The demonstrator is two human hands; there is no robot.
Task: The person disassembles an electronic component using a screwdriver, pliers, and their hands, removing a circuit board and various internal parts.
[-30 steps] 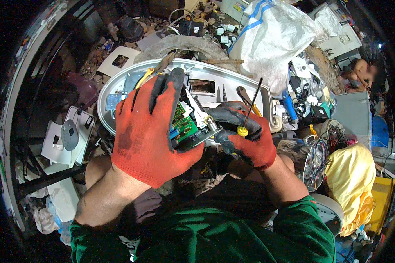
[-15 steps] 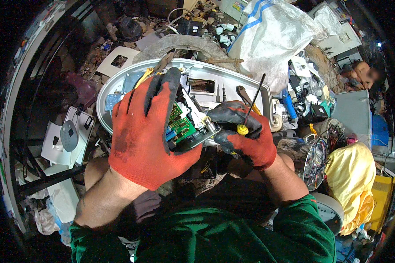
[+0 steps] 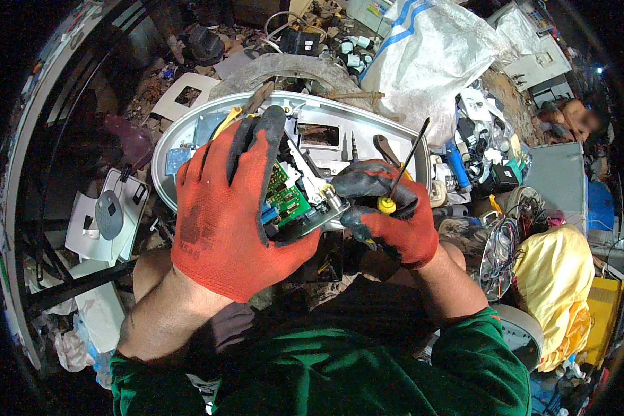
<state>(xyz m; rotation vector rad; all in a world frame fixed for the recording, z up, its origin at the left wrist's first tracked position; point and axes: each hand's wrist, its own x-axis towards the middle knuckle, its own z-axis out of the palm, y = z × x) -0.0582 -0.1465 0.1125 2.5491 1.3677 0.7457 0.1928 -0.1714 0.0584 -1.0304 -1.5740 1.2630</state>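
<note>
My left hand (image 3: 222,208), in a red glove with black-coated fingers, grips an electronic assembly with a green circuit board (image 3: 293,201), a white plastic arm and a metal corner. My right hand (image 3: 395,215), gloved alike, has a screwdriver (image 3: 387,204) tucked in its curled fingers, yellow handle low and dark shaft pointing up. Its thumb and forefinger are at the assembly's metal corner; whether they touch it is unclear. Beneath lies a pale grey oval tray-like housing (image 3: 161,163). Pliers (image 3: 259,97) with a yellow handle and a second plier-like tool (image 3: 384,147) rest in it.
A large white sack (image 3: 430,69) stands beyond the housing. Right of it are heaped plastic scraps, a bundle of wires (image 3: 499,263) and a yellow cloth (image 3: 555,284). White plastic panels (image 3: 97,298) lie at left beside a dark metal frame. Another person (image 3: 568,121) sits far right.
My right hand has shifted slightly right, and the screwdriver shaft leans further right. The left hand and the assembly stay nearly in place.
</note>
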